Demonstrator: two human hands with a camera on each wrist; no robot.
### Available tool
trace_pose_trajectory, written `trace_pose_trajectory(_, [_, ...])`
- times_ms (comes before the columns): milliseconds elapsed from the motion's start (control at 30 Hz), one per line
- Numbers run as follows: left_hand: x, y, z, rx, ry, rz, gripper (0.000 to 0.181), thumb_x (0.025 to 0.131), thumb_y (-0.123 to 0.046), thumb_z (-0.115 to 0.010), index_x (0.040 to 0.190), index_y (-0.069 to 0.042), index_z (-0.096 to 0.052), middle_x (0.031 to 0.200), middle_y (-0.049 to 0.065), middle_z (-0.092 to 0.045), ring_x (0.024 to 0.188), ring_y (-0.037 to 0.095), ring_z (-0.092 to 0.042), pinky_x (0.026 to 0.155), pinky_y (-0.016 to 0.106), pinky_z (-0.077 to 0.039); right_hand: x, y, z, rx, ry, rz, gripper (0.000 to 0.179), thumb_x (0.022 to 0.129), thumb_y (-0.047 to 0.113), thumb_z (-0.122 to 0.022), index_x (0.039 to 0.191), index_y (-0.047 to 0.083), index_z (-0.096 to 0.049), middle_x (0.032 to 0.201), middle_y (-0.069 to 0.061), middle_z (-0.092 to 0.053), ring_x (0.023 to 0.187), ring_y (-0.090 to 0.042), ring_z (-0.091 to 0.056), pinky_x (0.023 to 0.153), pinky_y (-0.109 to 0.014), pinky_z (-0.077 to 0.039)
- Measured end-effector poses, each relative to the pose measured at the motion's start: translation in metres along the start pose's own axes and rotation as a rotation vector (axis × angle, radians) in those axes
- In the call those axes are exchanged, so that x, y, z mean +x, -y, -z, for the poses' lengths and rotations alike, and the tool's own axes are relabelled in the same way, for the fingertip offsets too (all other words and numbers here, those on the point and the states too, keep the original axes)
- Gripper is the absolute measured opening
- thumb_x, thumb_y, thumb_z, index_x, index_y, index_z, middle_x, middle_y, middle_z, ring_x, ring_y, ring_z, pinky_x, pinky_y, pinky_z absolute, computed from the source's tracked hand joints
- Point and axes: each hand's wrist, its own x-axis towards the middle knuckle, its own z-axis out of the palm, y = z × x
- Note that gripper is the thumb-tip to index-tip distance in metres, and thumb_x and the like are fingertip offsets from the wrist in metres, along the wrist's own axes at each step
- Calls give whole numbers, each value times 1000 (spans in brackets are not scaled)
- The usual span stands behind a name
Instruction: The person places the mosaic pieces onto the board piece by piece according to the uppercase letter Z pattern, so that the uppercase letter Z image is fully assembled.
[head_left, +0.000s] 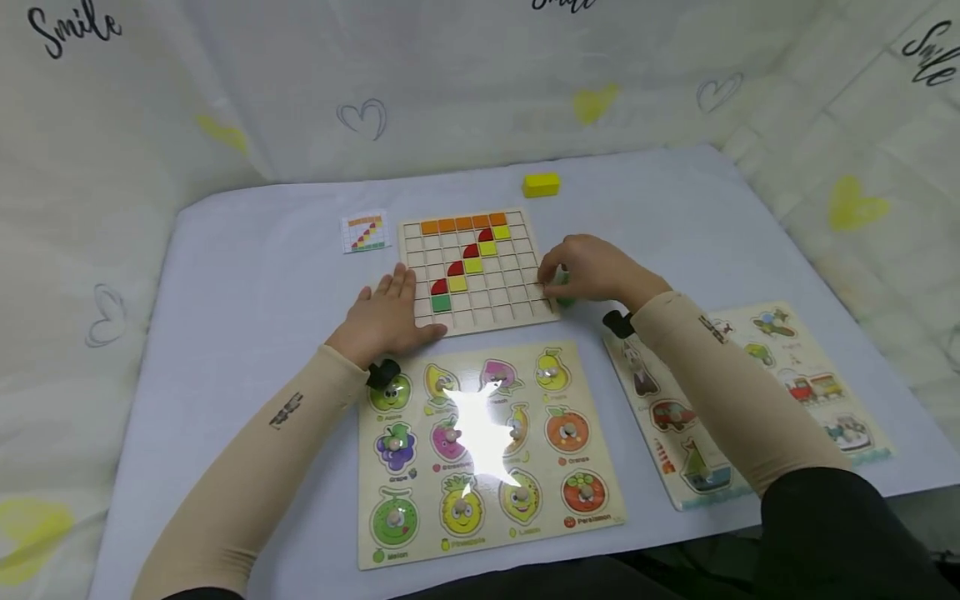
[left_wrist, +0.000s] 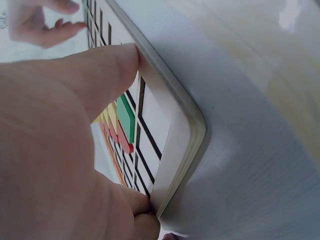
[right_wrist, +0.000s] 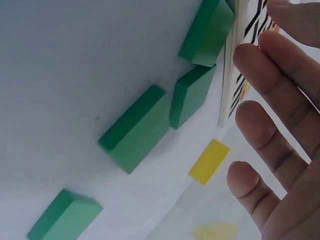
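The left hand (head_left: pixel 382 317) rests along the left side of a wooden grid board (head_left: pixel 487 297), fingers straight by its edge, thumb on the front border. On the board lie a row of orange squares (head_left: pixel 463 224), red rounded pieces (head_left: pixel 440 287) stepping diagonally beside yellow squares (head_left: pixel 458 284), and one green square (head_left: pixel 441 303). At the board's right edge the right hand (head_left: pixel 596 268) hovers, fingers loosely bent, with nothing visible between them. Several green blocks (right_wrist: pixel 137 130) lie on the table beside it, largely hidden in the head view.
A small pattern card (head_left: pixel 365 233) lies left of the board. Behind it sits a yellow block (head_left: pixel 542 185). Nearer the body is a glossy fruit puzzle (head_left: pixel 487 533); a vehicle puzzle (head_left: pixel 675 492) lies under the right forearm. Printed curtains surround the white table (head_left: pixel 255 250).
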Motion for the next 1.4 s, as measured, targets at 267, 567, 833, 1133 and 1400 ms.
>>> trace_pose_trajectory(267, [1, 7, -3, -4, -1, 10, 112, 96, -67, -56, 166, -1, 1, 176, 18, 6, 164, 38, -3, 132, 61, -9, -10, -11, -4, -38, 11, 22, 20, 85, 23, -86, 103, 14, -82, 103, -1, -80, 91, -22, -63, 92, -44, -53])
trace_pose_trajectory(567, [-1, 9, -2, -2, -4, 20, 111, 97, -66, -56, 166, 0, 1, 176, 19, 6, 164, 39, -4, 132, 61, -10, -17, -13, -4, -61, 12, 49, 27, 83, 15, -87, 109, 10, -81, 113, -6, -79, 103, -25, -69, 100, -49, -55])
trace_pose_trajectory(833, [3, 7, -3, -1, -2, 16, 112, 96, -68, -55, 166, -1, 1, 176, 18, 6, 164, 38, -4, 132, 61, -10, -13, -9, -3, -72, -78, 95, 20, 83, 14, -84, 104, 11, -82, 104, -5, -79, 98, -27, -65, 95, -48, -53])
trace_pose_trajectory(1133, [4, 3, -3, -8, 0, 27, 111, 96, -69, -55, 167, -3, 0, 176, 16, 6, 165, 37, -4, 132, 59, -10, 17, 27, -13, -71, -51, 170, 25, 85, 24, -86, 108, 14, -82, 107, -1, -79, 99, -24, -62, 99, -45, -51])
trace_pose_trajectory(1400, [5, -1, -5, 14, 4, 41, 112, 96, -70, -54, 167, -3, 0, 176, 16, 4, 165, 36, -4, 132, 59, -11, 42, 64, -25, -139, -35, 248, 25, 88, 28, -84, 111, 18, -82, 107, 1, -79, 102, -23, -62, 104, -44, -50])
